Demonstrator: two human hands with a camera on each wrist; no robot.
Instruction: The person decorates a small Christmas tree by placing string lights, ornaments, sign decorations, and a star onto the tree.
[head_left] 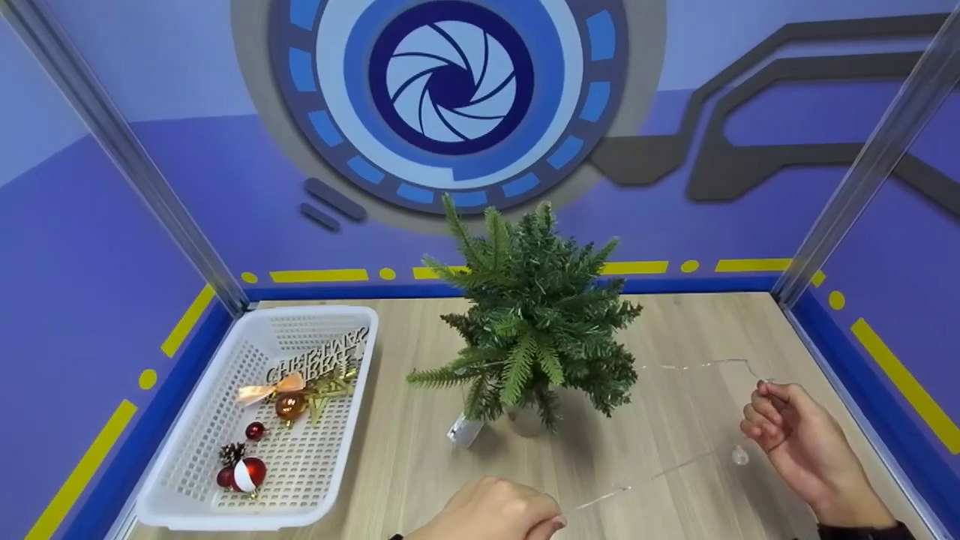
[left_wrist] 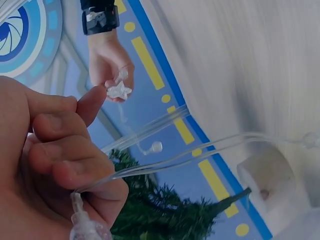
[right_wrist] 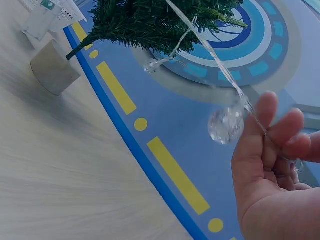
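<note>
A string of clear fairy lights [head_left: 740,454] with crystal-like bulbs runs between both hands and back to a small green artificial Christmas tree [head_left: 536,322]. My right hand [head_left: 802,439] holds the wire out to the right of the tree, its fingers curled in. In the right wrist view, a round clear bulb [right_wrist: 226,126] dangles beside those fingers. At the front, my left hand [head_left: 491,514] grips another stretch of wire with curled fingers, as the left wrist view shows. A star-shaped light [left_wrist: 120,90] appears at the right hand there. Part of the string is hidden behind the branches.
A white battery box [head_left: 465,430] lies by the tree's round base [head_left: 527,421]. On the left stands a white basket [head_left: 346,450] with a Merry Christmas sign [head_left: 319,360], a bow [head_left: 271,389], baubles [head_left: 250,473] and a pinecone [head_left: 232,452]. Printed panels enclose the wooden table.
</note>
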